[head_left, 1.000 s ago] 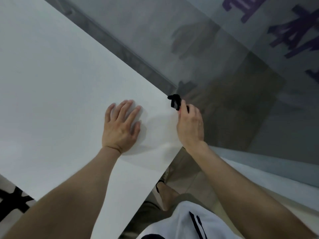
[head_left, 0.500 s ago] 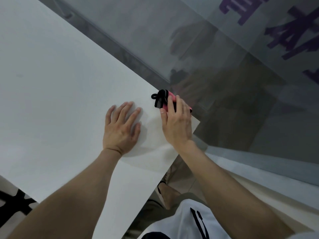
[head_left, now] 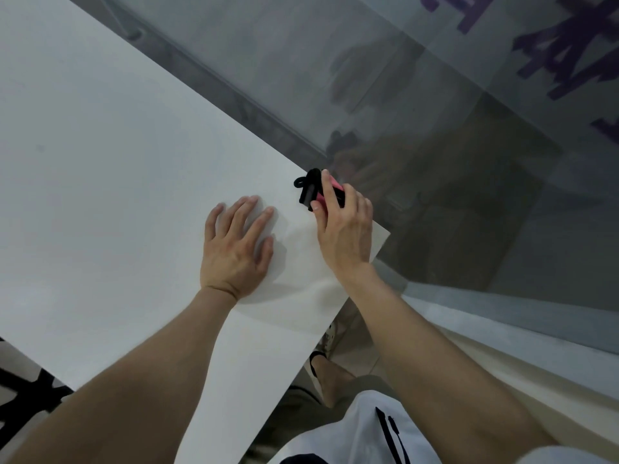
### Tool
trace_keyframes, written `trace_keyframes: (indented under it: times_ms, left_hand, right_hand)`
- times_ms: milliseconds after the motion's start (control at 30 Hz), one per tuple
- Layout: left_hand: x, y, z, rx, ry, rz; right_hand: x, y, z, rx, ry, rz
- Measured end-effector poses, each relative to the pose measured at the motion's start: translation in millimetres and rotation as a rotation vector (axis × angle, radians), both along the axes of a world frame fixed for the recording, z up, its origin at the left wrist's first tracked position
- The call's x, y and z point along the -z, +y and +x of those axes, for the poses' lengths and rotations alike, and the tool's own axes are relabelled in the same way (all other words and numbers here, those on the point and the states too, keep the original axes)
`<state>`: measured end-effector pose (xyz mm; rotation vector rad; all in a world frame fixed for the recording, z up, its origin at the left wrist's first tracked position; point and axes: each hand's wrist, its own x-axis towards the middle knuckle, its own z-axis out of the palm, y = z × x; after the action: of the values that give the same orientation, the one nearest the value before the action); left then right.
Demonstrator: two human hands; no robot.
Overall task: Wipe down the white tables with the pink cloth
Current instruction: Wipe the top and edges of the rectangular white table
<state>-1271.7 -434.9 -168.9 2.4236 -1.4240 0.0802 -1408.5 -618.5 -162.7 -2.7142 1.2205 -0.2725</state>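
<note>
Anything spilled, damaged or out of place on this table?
Nothing stands out. The white table shows no spill or damage; the left hand lies flat, the right hand presses the pink cloth near its corner.

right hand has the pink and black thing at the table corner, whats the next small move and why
Probably draw the right hand with the pink cloth back across the white table, away from the far corner. The cloth sits right at the edge, while the left hand lies flat, bracing the top.

The table (head_left: 100,162) under both hands is plain white; the cloth (head_left: 323,192) under the right hand's fingers is pink with black trim.
</note>
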Motion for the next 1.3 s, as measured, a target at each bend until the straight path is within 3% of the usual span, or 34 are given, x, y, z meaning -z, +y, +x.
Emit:
trace_keyframes:
  times_ms: [233, 333, 500, 733, 800, 967, 1167, 1300]
  left_hand:
    - [-0.9, 0.7, -0.6, -0.001, -0.003, 0.025]
    - [-0.3, 0.0, -1.0, -0.006, -0.010, 0.031]
    - [0.8, 1.3, 1.3, 0.005, -0.032, 0.025]
    - [-0.6, 0.4, 1.0, -0.003, -0.019, 0.012]
    - [-0.9, 0.3, -0.4, -0.002, -0.018, 0.025]
    - [-4.2, 0.1, 0.5, 0.002, -0.024, 0.009]
    - [-6.5, 0.1, -0.9, 0.001, -0.001, 0.013]
    - [-8.0, -0.5, -1.7, -0.004, -0.009, 0.032]
  right_hand:
    - [-8.9, 3.4, -70.2, 0.078, 0.027, 0.025]
    - [-14.2, 9.4, -24.6, 0.138, 0.045, 0.009]
    - [-13.6, 7.5, 78.3, -0.025, 0.079, 0.036]
    - [-15.9, 7.5, -54.7, 0.123, 0.149, 0.020]
    - [-15.9, 9.0, -18.4, 0.177, 0.162, 0.023]
    - [-12.4, 10.1, 95.5, 0.003, 0.152, 0.077]
    - [-21.6, -0.5, -41.7, 0.043, 0.069, 0.085]
    - [-20.5, 10.2, 3.3, 0.165, 0.102, 0.043]
